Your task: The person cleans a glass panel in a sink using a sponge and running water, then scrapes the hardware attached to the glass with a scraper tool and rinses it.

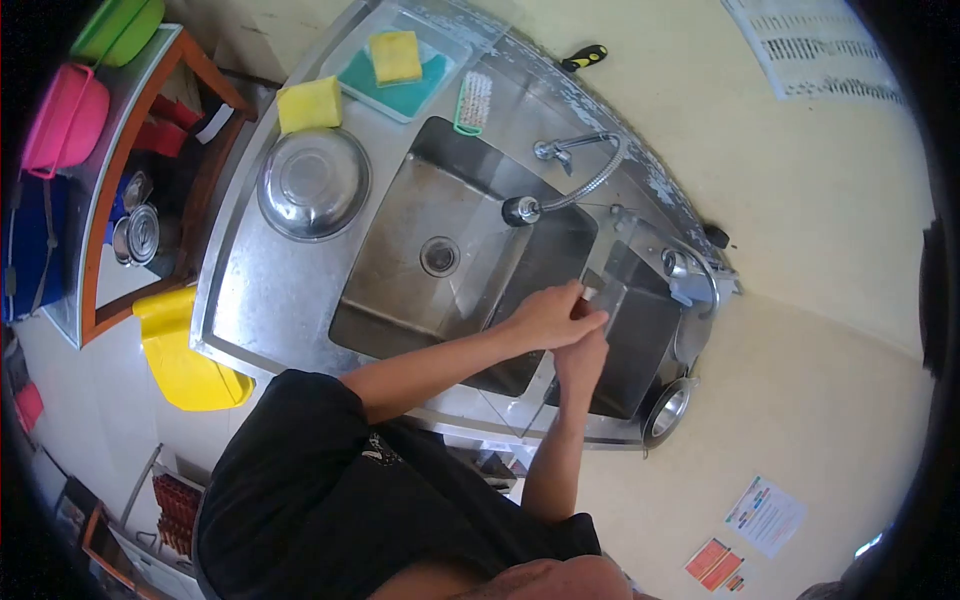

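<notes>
My left hand (548, 316) reaches across from the left, its fingers curled over the top of my right hand (582, 352). The two hands touch above the divider between the sink basins. A small pale patch (590, 293) shows by the fingertips; what it belongs to is unclear. Thin straight edges of what looks like a clear panel (535, 412) run below and beside the hands. Beneath them lie the larger steel basin (400, 225) with its drain (440, 257) and the darker right basin (640, 345). A flexible-neck faucet (522, 210) hangs over the basins.
An upturned metal bowl (314, 185), a yellow sponge (310, 105), a tray (350, 60) holding another sponge, and a brush (473, 102) sit on the counter. A metal strainer (668, 412) is at the right edge. A shelf (105, 215) and yellow container (185, 350) stand left.
</notes>
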A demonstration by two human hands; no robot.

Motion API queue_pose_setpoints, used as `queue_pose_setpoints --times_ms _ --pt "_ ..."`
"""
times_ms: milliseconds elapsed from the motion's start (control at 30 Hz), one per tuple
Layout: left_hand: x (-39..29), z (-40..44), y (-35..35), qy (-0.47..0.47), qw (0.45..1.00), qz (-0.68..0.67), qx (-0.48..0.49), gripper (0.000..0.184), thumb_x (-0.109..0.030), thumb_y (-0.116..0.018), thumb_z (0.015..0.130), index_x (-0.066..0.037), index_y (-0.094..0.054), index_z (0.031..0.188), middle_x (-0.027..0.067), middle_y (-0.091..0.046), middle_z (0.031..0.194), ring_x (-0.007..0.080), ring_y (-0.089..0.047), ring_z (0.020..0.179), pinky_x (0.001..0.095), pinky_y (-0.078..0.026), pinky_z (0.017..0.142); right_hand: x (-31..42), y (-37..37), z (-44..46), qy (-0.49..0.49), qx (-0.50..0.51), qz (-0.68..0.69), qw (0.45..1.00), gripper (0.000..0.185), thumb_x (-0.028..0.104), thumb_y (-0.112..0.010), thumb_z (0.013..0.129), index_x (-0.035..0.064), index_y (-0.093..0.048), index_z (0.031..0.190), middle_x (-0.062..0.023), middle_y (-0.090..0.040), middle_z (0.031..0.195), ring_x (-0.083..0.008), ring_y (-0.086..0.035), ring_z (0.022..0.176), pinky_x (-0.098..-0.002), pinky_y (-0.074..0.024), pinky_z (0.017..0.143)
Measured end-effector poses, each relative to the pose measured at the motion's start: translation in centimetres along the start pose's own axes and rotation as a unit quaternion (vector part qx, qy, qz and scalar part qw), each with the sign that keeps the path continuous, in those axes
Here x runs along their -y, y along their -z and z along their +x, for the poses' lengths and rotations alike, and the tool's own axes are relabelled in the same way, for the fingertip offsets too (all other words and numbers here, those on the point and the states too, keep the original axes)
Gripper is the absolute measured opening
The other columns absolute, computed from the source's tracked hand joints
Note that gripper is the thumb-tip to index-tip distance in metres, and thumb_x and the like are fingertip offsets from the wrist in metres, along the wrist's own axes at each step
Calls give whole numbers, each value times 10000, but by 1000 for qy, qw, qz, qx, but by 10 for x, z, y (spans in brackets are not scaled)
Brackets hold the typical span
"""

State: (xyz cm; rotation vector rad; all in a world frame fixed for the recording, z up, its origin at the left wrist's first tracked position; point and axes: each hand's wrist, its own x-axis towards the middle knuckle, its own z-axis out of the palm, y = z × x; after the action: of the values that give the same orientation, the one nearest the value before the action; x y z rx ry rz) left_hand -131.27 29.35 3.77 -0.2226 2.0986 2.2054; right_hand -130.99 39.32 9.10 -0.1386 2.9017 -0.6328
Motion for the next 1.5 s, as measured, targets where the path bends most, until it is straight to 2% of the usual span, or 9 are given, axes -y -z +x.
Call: queue_pose_setpoints --times_ms 133,367,467,533,667,867,967,1167,1500 --pt "-26 -5 7 -35 997 -35 53 443 -447 -634 897 -8 -585 938 151 -638 773 324 -636 752 402 -486 683 21 37 -5 -8 12 -49 999 353 241 -687 842 53 -619 1133 -204 -704 952 -391 -684 937 -429 -530 759" --pt "1 -29 -11 -212 971 -105 20 512 -369 -549 973 -145 -451 1423 209 -396 1424 343 -393 1345 498 -330 1076 12 85 -12 -88 -20 137 987 321 -17 -589 840 -3 -528 1154 -155 -707 1027 -170 -687 778 -261 -538 640" --pt "73 -59 -31 -312 939 146 12 608 -395 -543 970 -218 -321 1508 187 -253 1537 369 -280 1424 599 -233 1116 26 101 -20 -129 -29 151 980 365 -44 -552 828 11 -489 1183 -156 -707 1034 -165 -681 765 -239 -516 583" --pt "137 -76 -37 -275 952 138 4 579 -412 -513 978 -210 -346 1494 178 -232 1562 403 -250 1428 655 -198 1106 25 110 -24 -127 -44 151 979 367 -47 -555 826 14 -491 1182 -157 -708 1035 -160 -679 758 -236 -515 585" --pt "209 -85 -6 217 891 384 109 604 -367 -579 925 -107 -390 1437 195 -322 1519 403 -274 1428 644 -258 1096 24 129 -37 -111 -72 153 979 370 -44 -548 828 21 -487 1188 -167 -710 1026 -149 -672 738 -235 -507 577" --pt "193 -77 -23 67 995 -61 32 919 -538 -649 854 -44 -243 1514 244 -189 1571 463 -295 1405 675 -235 1086 17 152 -49 -114 -115 147 976 370 -41 -505 832 13 -474 1197 -196 -707 1027 -155 -671 702 -229 -498 558" --pt "151 -91 -34 123 992 -14 -12 1173 -608 -739 749 -70 -79 1556 281 -131 1576 423 -149 1469 649 -175 1123 15 164 -56 -106 -121 145 976 376 -40 -492 830 9 -469 1202 -202 -706 1034 -160 -673 696 -229 -501 561" --pt "68 -136 -41 -69 988 122 63 1284 -735 -707 676 -126 -16 1570 295 0 1584 497 -46 1461 736 -126 1067 21 169 -66 -88 -123 157 976 381 -36 -497 833 1 -460 1211 -206 -701 1043 -170 -685 728 -237 -520 569" --pt "162 -46 -8 178 982 59 22 729 -585 -394 971 -141 -263 1535 146 -408 1509 310 -350 1418 673 -103 1127 25 167 -69 -79 -115 133 981 391 -25 -500 832 20 -470 1219 -193 -703 1056 -169 -684 743 -239 -511 582"
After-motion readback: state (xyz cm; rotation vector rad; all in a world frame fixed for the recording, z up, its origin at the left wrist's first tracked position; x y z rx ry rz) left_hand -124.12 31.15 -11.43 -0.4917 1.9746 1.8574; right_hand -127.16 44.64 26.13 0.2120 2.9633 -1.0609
